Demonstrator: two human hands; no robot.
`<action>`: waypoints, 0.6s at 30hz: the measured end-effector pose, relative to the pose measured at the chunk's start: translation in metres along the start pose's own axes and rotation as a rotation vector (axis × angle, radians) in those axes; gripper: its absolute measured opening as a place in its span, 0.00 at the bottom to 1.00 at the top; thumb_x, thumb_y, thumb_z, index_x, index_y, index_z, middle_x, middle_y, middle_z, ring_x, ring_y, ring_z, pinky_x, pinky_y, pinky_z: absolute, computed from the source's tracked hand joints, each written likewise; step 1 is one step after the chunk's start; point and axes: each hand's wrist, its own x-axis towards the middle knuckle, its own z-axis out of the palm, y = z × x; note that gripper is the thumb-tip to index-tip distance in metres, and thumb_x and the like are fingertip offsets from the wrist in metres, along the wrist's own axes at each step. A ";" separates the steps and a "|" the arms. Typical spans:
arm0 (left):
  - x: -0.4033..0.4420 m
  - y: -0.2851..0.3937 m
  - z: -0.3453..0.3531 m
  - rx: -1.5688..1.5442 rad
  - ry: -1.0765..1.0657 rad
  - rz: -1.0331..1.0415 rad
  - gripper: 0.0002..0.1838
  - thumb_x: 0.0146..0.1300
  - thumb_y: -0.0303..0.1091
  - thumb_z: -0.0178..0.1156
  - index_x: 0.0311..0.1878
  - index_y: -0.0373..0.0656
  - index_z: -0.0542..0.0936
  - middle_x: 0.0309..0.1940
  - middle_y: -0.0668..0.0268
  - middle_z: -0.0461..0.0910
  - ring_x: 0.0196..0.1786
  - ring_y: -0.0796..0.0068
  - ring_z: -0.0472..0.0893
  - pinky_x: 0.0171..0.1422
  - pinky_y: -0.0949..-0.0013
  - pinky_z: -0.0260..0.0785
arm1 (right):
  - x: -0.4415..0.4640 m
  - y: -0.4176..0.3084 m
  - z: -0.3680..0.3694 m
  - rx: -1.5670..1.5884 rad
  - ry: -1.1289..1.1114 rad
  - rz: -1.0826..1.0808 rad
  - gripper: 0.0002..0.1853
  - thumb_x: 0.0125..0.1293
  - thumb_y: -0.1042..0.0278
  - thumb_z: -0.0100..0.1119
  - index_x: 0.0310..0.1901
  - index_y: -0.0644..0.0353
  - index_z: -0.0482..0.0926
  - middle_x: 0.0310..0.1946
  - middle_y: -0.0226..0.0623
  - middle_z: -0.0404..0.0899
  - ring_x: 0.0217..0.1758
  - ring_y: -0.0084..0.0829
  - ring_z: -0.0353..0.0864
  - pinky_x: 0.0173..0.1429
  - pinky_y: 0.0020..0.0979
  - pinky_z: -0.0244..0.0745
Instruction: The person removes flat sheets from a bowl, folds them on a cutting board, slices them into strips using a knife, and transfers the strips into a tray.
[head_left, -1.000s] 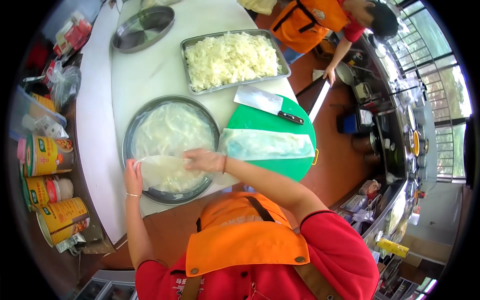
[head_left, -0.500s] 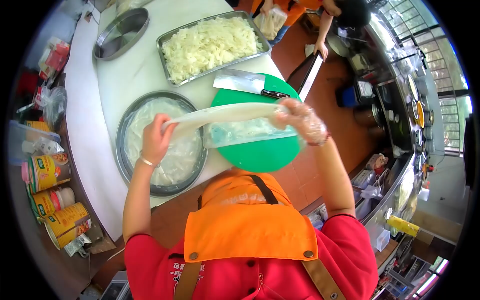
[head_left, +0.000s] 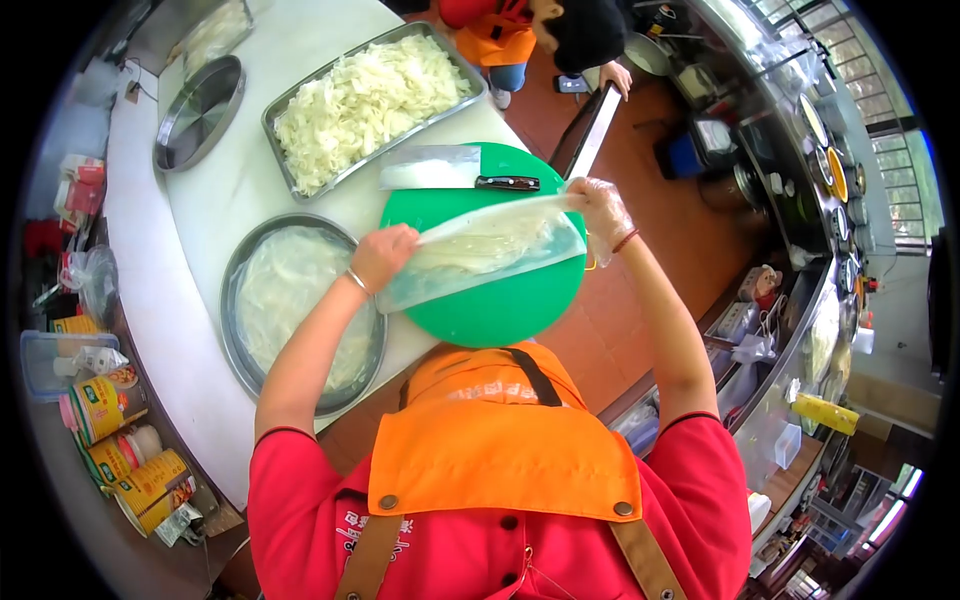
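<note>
A translucent white noodle sheet (head_left: 490, 235) is stretched between my two hands over a round green cutting board (head_left: 480, 318). My left hand (head_left: 385, 257) pinches its left end. The right end is gripped by my right hand (head_left: 602, 212), which wears a clear plastic glove. The sheet's lower part seems to lie on the board; whether it is one layer or several, I cannot tell. Just beyond it, a cleaver (head_left: 432, 168) with a dark handle rests on the board. Left of my left hand stands a round metal pan (head_left: 232, 345) holding more pale, wet sheets.
A rectangular metal tray (head_left: 290, 185) heaped with cut wide noodles sits at the back of the white table (head_left: 195, 240). A second round pan (head_left: 200, 115) stands farther left. Another person (head_left: 500, 40) is beyond the table, one hand on a dark, pale-edged panel (head_left: 597, 135).
Both hands came down toward the board with the noodle sheet, my left hand moving right, away from the round pan. The view shifted, and the other person changed position.
</note>
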 end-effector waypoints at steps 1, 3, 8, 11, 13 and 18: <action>-0.008 0.001 0.005 0.021 -0.016 0.083 0.09 0.64 0.33 0.63 0.45 0.44 0.76 0.35 0.63 0.79 0.36 0.60 0.82 0.35 0.61 0.75 | -0.002 0.009 0.006 -0.082 0.019 -0.042 0.07 0.62 0.69 0.61 0.39 0.60 0.84 0.34 0.40 0.83 0.39 0.33 0.82 0.49 0.36 0.77; -0.028 0.007 0.019 0.018 -0.106 0.187 0.11 0.64 0.35 0.63 0.47 0.45 0.77 0.38 0.63 0.79 0.40 0.62 0.81 0.39 0.62 0.76 | -0.014 0.033 0.020 -0.301 0.023 -0.203 0.07 0.61 0.72 0.59 0.39 0.58 0.85 0.36 0.43 0.84 0.42 0.38 0.83 0.51 0.39 0.77; -0.043 0.046 0.012 -0.156 -0.442 0.114 0.19 0.64 0.43 0.64 0.52 0.44 0.78 0.49 0.60 0.78 0.55 0.60 0.77 0.60 0.58 0.71 | -0.024 0.053 0.041 -0.500 0.072 -0.258 0.15 0.60 0.77 0.54 0.46 0.55 0.85 0.45 0.44 0.84 0.52 0.46 0.82 0.57 0.44 0.77; -0.029 0.059 0.008 -0.126 -0.393 -0.024 0.31 0.62 0.52 0.64 0.64 0.45 0.74 0.64 0.56 0.72 0.69 0.56 0.69 0.74 0.51 0.59 | -0.007 -0.005 0.039 -0.506 0.033 -0.212 0.19 0.63 0.68 0.59 0.57 0.55 0.79 0.53 0.47 0.81 0.58 0.49 0.79 0.63 0.44 0.74; -0.018 0.059 0.017 -0.051 -0.399 -0.038 0.36 0.62 0.53 0.64 0.69 0.46 0.70 0.71 0.57 0.65 0.74 0.56 0.63 0.78 0.49 0.51 | 0.015 -0.023 0.056 -0.519 0.054 -0.273 0.22 0.65 0.65 0.60 0.61 0.56 0.76 0.54 0.49 0.80 0.60 0.49 0.77 0.64 0.45 0.73; -0.007 0.055 0.025 -0.011 -0.498 -0.079 0.39 0.64 0.54 0.62 0.74 0.47 0.64 0.77 0.60 0.59 0.80 0.60 0.54 0.82 0.46 0.42 | 0.070 -0.039 0.110 -0.817 -0.070 -0.264 0.15 0.66 0.68 0.55 0.54 0.58 0.78 0.50 0.44 0.82 0.57 0.42 0.80 0.64 0.44 0.72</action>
